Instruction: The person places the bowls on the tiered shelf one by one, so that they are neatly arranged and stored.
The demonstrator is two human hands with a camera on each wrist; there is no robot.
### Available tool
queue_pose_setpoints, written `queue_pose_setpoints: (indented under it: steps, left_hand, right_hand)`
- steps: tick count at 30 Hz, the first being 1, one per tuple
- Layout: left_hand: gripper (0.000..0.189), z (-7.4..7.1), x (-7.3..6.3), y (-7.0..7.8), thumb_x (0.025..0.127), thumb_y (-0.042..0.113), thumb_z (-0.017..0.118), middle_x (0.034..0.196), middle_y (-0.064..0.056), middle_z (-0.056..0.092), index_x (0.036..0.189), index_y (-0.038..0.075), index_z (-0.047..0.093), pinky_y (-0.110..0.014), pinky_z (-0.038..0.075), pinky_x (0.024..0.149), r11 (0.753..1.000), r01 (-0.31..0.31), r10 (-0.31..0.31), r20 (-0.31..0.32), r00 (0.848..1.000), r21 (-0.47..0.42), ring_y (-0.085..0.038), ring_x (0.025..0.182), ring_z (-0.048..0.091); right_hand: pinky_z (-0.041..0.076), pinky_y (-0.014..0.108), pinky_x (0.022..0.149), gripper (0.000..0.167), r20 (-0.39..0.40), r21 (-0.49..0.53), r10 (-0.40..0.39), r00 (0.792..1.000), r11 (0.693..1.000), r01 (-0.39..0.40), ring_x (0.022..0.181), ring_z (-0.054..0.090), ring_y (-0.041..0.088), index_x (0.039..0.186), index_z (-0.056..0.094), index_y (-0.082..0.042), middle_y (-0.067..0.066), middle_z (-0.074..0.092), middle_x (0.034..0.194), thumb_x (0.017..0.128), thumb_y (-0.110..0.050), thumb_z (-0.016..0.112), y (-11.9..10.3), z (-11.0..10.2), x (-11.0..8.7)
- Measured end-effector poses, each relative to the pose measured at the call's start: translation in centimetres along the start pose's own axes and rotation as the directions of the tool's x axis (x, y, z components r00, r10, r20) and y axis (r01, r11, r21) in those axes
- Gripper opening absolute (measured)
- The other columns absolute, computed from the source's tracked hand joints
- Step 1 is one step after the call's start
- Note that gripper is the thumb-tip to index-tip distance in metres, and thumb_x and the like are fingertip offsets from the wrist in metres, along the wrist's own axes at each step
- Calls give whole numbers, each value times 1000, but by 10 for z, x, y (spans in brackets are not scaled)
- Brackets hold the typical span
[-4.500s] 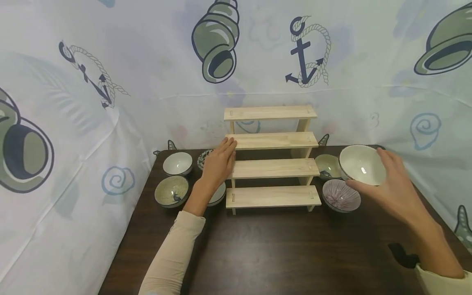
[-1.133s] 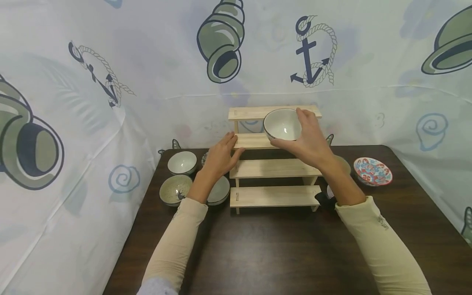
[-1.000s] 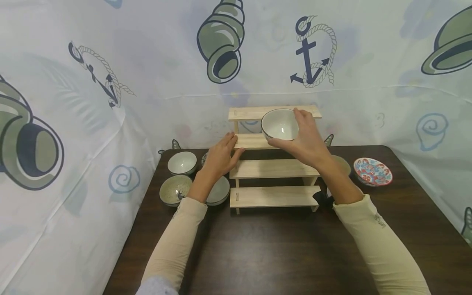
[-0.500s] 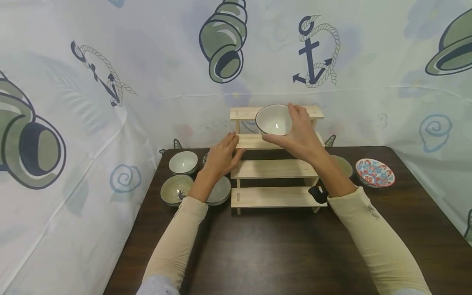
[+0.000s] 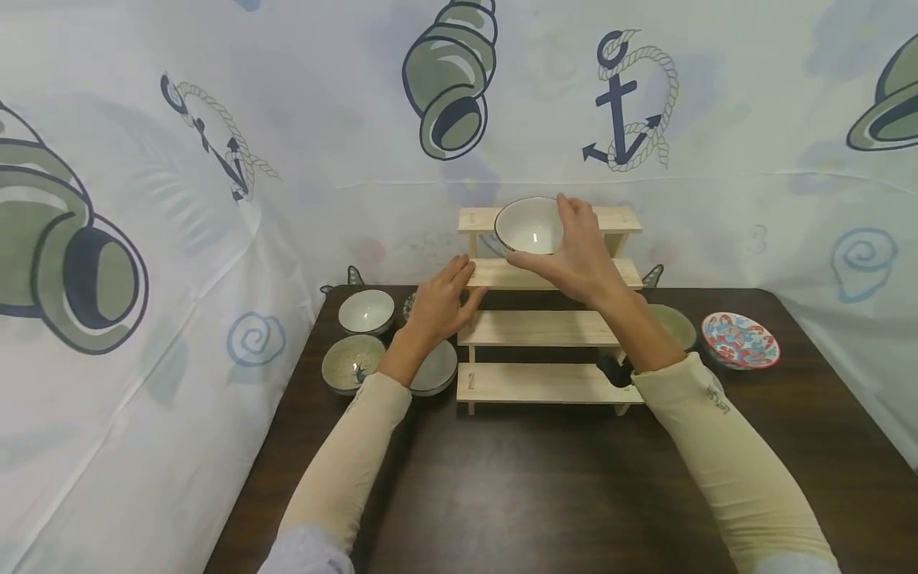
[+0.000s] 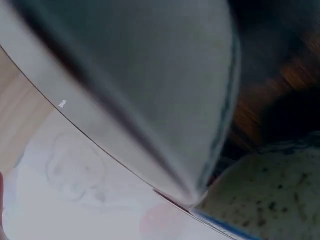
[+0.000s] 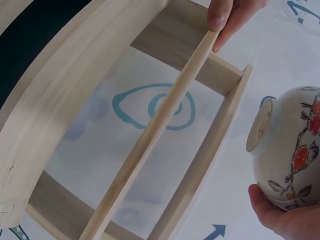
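My right hand (image 5: pixel 581 251) grips a white bowl (image 5: pixel 531 225) by its side, thumb low and fingers at the dark rim. The bowl is tilted, its inside toward the head camera, in front of the top tier of a four-step wooden display stand (image 5: pixel 548 383). In the right wrist view its outside (image 7: pixel 295 135) carries red fruit and dark leaves, and it is apart from the wood. My left hand (image 5: pixel 440 301) pinches the left end of the second-highest board (image 5: pixel 502 273), thumb on one face and fingers on the other.
Left of the stand are a white bowl (image 5: pixel 366 311), a speckled beige bowl (image 5: pixel 352 363), a grey bowl (image 5: pixel 434 371) and a partly hidden patterned bowl (image 5: pixel 409 306). An olive bowl (image 5: pixel 672 323) and a red-and-blue bowl (image 5: pixel 741 340) stand right on the dark table (image 5: pixel 516 478).
My right hand has carried the white bowl from the right side leftward to the stand, lately rising a little. My left hand stays at the same board. The red-and-blue bowl has come into sight.
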State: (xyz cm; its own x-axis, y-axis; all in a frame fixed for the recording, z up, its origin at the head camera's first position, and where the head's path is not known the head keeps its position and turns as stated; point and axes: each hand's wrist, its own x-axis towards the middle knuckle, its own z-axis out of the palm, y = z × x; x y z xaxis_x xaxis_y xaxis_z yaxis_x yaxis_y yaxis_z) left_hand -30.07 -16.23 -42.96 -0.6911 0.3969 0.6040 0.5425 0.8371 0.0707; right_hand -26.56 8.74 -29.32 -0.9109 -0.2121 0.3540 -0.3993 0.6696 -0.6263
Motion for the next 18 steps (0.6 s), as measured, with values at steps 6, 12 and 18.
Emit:
queue_pose_setpoints:
  steps: [6, 12, 18]
  left_hand:
    - [54, 7, 1, -3, 103, 38, 61, 143, -22, 62, 139, -1, 62, -47, 62, 90, 998, -59, 60, -87, 994, 15, -36, 134, 61]
    - [56, 11, -2, -6, 105, 38, 56, 146, -22, 59, 144, -2, 57, -46, 61, 94, 996, -68, 73, -76, 994, 60, -36, 138, 57]
    - [54, 11, -5, -4, 106, 35, 55, 148, -23, 58, 145, -3, 56, -47, 60, 96, 996, -65, 69, -78, 995, 56, -36, 140, 55]
  right_hand:
    - [46, 60, 110, 120, 0, 8, -2, 1000, 1000, 2, 136, 45, 44, 164, 18, 0, 28, 27, 163, 78, -54, 82, -4, 2, 6]
    - [44, 59, 113, 120, 0, 3, 5, 1000, 1000, -5, 140, 42, 43, 163, 18, 2, 28, 25, 164, 77, -53, 82, -8, 5, 12]
    - [41, 60, 116, 118, 6, -1, 10, 1000, 1000, -10, 143, 38, 44, 163, 19, 3, 30, 25, 162, 78, -51, 82, -10, 10, 18]
